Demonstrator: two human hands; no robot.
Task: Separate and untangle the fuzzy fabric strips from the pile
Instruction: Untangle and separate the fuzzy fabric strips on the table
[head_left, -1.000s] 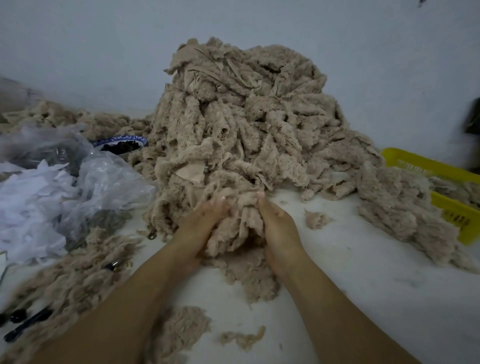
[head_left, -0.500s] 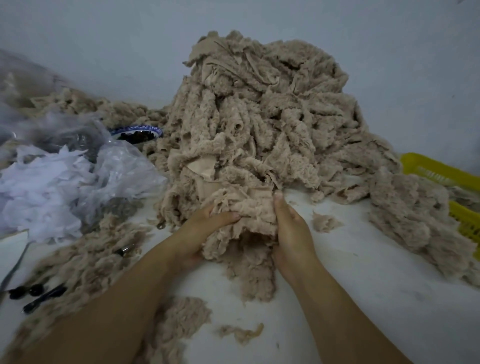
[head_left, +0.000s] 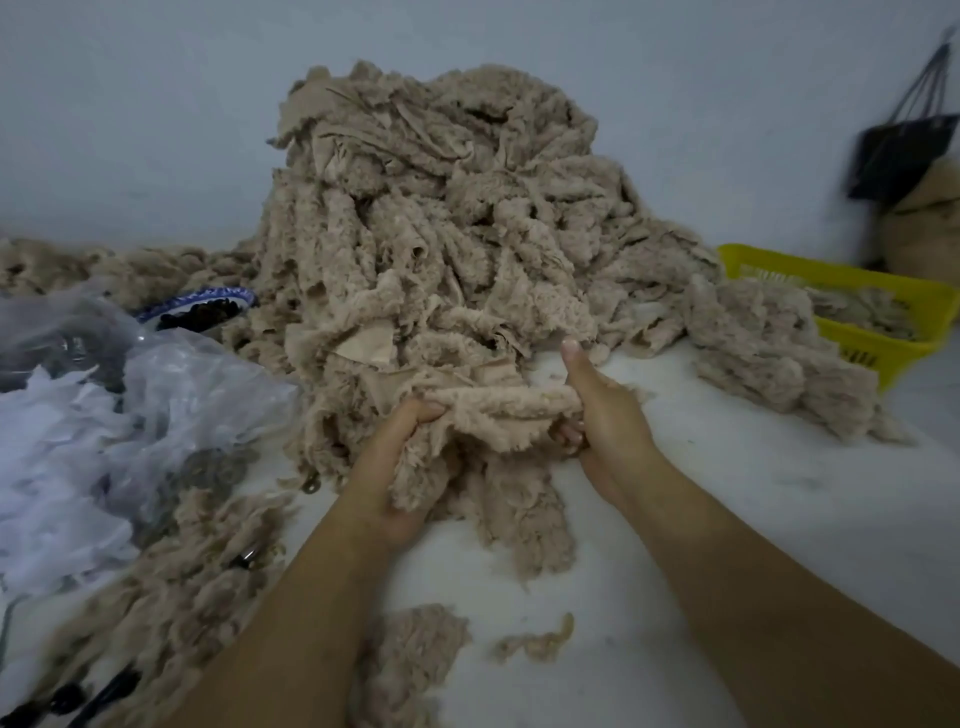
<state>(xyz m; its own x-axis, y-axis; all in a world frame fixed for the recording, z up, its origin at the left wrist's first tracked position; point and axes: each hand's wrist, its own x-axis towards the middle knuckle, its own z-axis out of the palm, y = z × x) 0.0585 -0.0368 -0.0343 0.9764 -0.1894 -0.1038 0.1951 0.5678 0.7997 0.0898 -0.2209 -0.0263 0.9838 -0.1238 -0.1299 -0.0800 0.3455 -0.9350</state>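
Both hands gripped one fuzzy strip (head_left: 498, 410) at the pile's (head_left: 441, 223) foot: left hand (head_left: 400, 462) curled, right hand (head_left: 602, 415) thumb raised.

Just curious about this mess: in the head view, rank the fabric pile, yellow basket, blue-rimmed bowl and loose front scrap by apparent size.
1. Fabric pile.
2. Yellow basket.
3. Blue-rimmed bowl and loose scrap look alike; the bowl is partly hidden and the scrap nearer the camera, so unranked.
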